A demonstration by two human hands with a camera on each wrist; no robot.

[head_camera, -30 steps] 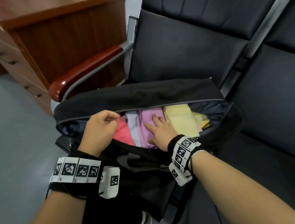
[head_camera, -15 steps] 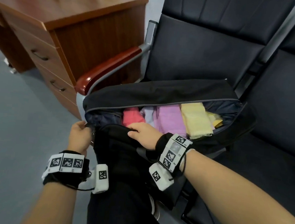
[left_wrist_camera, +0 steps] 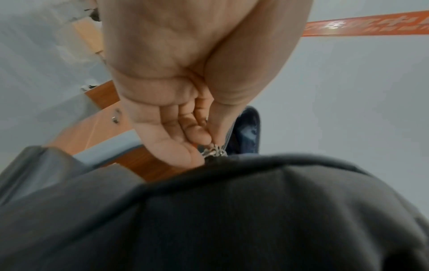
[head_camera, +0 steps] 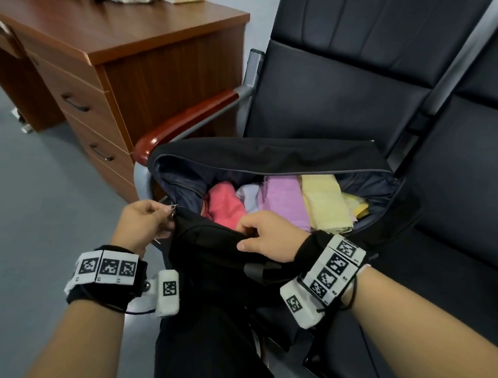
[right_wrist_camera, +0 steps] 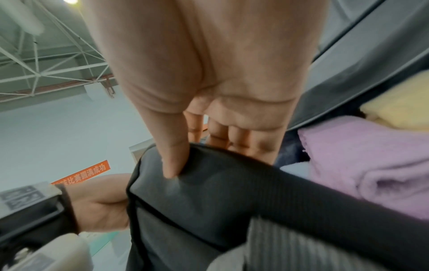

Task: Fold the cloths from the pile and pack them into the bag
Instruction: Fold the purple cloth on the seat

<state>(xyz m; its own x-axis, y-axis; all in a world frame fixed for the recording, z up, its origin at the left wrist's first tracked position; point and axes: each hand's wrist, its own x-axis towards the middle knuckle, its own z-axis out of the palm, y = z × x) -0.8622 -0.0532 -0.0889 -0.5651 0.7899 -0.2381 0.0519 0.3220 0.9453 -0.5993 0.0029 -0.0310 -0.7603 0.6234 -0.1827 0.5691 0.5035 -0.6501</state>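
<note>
A black bag (head_camera: pixel 262 154) lies unzipped on the left seat of a black bench. Folded cloths fill it: a red cloth (head_camera: pixel 226 202), a white one (head_camera: pixel 248 196), a purple cloth (head_camera: pixel 283 197) and a yellow cloth (head_camera: pixel 324 200). My left hand (head_camera: pixel 143 225) pinches the metal zipper pull (head_camera: pixel 174 206) at the bag's left end; the left wrist view shows the zipper pull (left_wrist_camera: pixel 214 152) at the fingertips. My right hand (head_camera: pixel 267 241) grips the near rim of the bag (right_wrist_camera: pixel 209 183), thumb outside, fingers curled over the edge beside the purple cloth (right_wrist_camera: pixel 371 165).
A wooden desk (head_camera: pixel 119 38) with drawers stands left of the bench, bags and a box on top. A red-brown armrest (head_camera: pixel 184 121) runs beside the bag's left end. A second black seat (head_camera: pixel 473 206) lies to the right. Grey floor (head_camera: pixel 32 201) spreads at left.
My right hand came out from the cloths and took the bag's near rim. My left hand slid to the bag's left end and took the zipper pull.
</note>
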